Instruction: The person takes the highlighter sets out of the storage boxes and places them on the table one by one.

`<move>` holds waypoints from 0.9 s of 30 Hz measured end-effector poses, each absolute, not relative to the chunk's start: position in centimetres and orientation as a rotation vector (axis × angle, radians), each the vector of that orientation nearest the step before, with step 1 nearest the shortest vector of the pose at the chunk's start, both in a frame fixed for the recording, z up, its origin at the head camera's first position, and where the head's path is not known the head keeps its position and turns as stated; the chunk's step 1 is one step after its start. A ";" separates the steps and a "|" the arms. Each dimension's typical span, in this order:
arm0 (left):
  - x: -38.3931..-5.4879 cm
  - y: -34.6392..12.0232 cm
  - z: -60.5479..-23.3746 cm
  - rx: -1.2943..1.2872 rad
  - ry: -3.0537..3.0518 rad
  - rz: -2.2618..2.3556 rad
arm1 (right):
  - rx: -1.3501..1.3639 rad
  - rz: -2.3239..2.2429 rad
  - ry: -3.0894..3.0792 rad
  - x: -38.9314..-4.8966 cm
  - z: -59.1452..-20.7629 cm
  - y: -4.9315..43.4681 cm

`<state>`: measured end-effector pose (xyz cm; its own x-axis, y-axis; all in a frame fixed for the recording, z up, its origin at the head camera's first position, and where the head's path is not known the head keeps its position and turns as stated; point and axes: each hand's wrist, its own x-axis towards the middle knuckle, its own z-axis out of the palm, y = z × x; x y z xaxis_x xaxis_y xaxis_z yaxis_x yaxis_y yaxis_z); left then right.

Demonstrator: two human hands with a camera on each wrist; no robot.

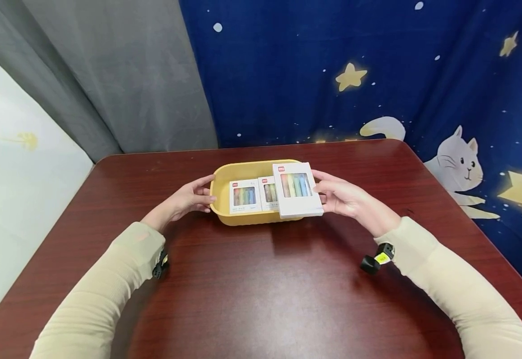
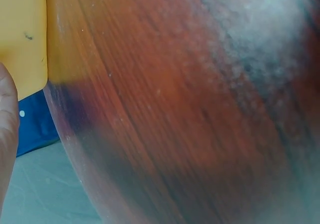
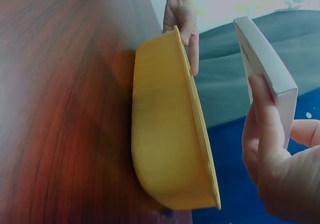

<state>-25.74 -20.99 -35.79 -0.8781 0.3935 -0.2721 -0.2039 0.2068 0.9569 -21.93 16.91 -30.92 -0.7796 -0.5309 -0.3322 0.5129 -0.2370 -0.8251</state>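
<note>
A yellow plastic basket (image 1: 225, 192) sits on the table, and my left hand (image 1: 189, 200) holds its left end by the rim. My right hand (image 1: 339, 195) grips the right edge of a white box (image 1: 298, 204) whose window shows coloured sticks, perhaps crayons. The right wrist view has this box (image 3: 267, 58) raised above the basket's rim, apart from it, between thumb and fingers. Inside the basket lie two similar white boxes, one on the left (image 1: 245, 203) and one beside it (image 1: 268, 198), partly hidden by the held box. The basket's right end is also covered by that box.
The dark red wooden table (image 1: 261, 289) stretches around the basket. Behind its far edge hang a grey curtain (image 1: 121, 75) and a blue curtain (image 1: 278, 70) with stars and a cat. A white patterned cloth (image 1: 14, 174) borders the left side.
</note>
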 end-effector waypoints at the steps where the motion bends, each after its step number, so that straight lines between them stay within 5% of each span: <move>1: -25.7 -21.0 -35.8 0.177 2.023 1.717 | -0.034 -2.052 1.354 -21.8 -30.9 17.3; 27: -25.7 -21.1 -35.8 0.200 2.021 1.717 | -0.249 -1.843 1.281 -18.6 -33.4 25.9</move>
